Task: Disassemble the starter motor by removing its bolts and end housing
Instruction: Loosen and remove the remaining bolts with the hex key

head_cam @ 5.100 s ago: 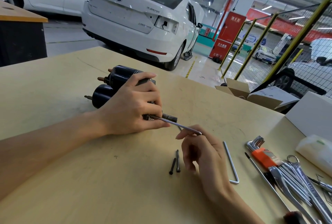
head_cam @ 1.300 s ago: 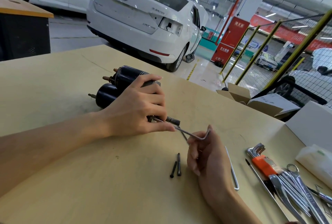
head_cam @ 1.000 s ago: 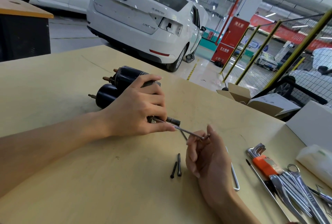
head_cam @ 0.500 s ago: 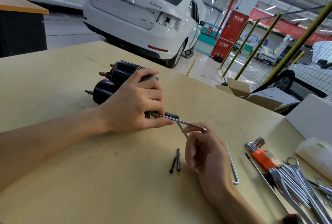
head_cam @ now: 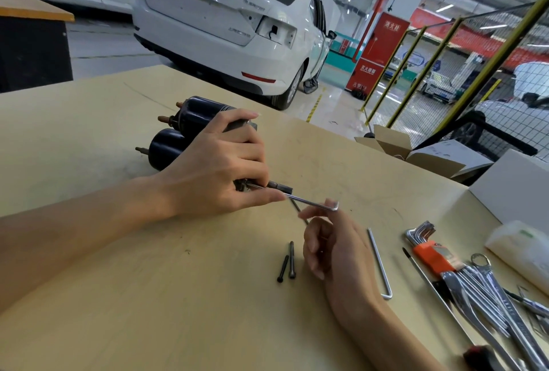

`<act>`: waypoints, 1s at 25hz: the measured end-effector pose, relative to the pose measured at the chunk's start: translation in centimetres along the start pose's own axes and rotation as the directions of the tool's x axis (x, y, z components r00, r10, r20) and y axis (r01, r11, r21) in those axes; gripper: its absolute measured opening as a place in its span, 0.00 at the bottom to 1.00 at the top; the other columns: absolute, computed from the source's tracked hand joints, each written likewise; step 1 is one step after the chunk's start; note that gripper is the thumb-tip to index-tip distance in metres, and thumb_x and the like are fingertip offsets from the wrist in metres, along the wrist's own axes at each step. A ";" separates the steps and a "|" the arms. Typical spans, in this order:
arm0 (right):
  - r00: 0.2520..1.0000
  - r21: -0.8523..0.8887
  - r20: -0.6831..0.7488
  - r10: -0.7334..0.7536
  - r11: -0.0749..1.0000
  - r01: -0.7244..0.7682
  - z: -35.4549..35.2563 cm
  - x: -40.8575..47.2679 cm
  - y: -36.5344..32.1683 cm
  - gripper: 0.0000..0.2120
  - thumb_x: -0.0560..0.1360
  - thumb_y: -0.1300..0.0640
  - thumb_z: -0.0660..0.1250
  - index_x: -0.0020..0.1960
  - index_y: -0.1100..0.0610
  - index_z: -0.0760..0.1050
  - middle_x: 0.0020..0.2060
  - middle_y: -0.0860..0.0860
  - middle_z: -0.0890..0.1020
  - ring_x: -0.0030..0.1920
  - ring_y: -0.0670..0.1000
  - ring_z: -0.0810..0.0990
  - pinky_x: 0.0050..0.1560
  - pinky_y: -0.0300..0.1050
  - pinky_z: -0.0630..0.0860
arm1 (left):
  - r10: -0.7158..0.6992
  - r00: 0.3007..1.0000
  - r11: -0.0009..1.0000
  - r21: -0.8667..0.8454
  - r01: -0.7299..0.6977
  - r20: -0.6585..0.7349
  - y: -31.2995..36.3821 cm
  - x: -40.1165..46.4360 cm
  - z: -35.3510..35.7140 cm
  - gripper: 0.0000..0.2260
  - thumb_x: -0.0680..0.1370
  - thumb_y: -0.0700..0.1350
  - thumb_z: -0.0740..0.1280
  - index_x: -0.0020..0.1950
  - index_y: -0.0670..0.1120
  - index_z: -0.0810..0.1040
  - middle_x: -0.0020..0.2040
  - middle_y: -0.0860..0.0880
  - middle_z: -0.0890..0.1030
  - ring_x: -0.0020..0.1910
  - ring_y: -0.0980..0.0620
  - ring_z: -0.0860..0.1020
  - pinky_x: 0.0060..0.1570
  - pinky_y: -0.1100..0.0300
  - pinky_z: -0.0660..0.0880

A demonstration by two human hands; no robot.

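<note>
Motor (head_cam: 190, 130) lies on its side on the bench (head_cam: 118, 296), black cylinders pointing away from me, and serves as landmark for all positions below. I see the left hand (head_cam: 214, 174) laid over the motor's near end, fingers curled round the housing and clamping it down. A hex key (head_cam: 309, 201) runs from that end toward the right; its tip sits at the housing under the left fingertips, though I cannot tell whether it is seated in a bolt head. The right hand (head_cam: 332, 240), right of the motor, pinches the key's bent end between thumb and forefinger, remaining fingers loosely curled. Two bolts (head_cam: 287, 260) lie side by side on the bench, nearer me than the motor and just left of the right hand. A second key (head_cam: 378, 260) lies right of that hand. Further right I see a key set (head_cam: 430, 248) in an orange holder and several wrenches (head_cam: 481, 296). Beyond the motor stands a white car (head_cam: 225, 23).
</note>
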State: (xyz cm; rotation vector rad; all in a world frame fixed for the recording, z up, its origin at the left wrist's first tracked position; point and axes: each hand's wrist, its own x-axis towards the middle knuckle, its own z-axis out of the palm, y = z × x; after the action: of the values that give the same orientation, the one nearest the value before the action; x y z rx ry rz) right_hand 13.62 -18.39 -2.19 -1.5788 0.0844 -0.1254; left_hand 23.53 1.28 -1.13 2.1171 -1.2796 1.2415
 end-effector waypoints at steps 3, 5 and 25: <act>0.999 0.047 0.021 0.033 0.998 -0.034 0.0 0.0 -0.4 0.28 0.81 0.43 0.51 0.32 0.54 0.78 0.23 0.51 0.68 0.21 0.49 0.65 0.20 0.38 0.59 | 0.011 1.000 1.000 -0.002 -0.011 0.003 0.1 -0.1 0.1 0.15 0.76 0.58 0.72 0.35 0.49 0.81 0.36 0.56 0.80 0.46 0.54 0.78 0.73 0.48 0.61; 0.997 0.077 0.053 0.059 0.995 -0.063 0.0 0.0 -0.5 0.28 0.79 0.40 0.52 0.31 0.55 0.76 0.23 0.51 0.68 0.21 0.49 0.65 0.20 0.39 0.59 | 0.001 1.000 1.000 -0.006 -0.001 0.006 0.1 0.0 0.0 0.16 0.76 0.58 0.72 0.35 0.49 0.81 0.36 0.57 0.79 0.46 0.55 0.78 0.73 0.49 0.60; 0.990 -0.035 0.111 -0.088 0.995 0.093 -0.2 -0.4 0.0 0.17 0.81 0.64 0.54 0.46 0.56 0.81 0.24 0.54 0.69 0.21 0.50 0.66 0.21 0.37 0.59 | 0.031 0.999 0.999 -0.019 -0.031 0.026 -0.2 0.0 -0.1 0.14 0.78 0.57 0.69 0.38 0.51 0.84 0.38 0.58 0.80 0.48 0.55 0.78 0.72 0.45 0.62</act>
State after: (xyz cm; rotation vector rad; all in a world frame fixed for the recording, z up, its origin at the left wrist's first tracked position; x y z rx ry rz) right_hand 13.20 -18.55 -2.23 -1.6267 -0.0706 -0.1089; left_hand 23.71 1.43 -1.06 2.1146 -1.3345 1.2133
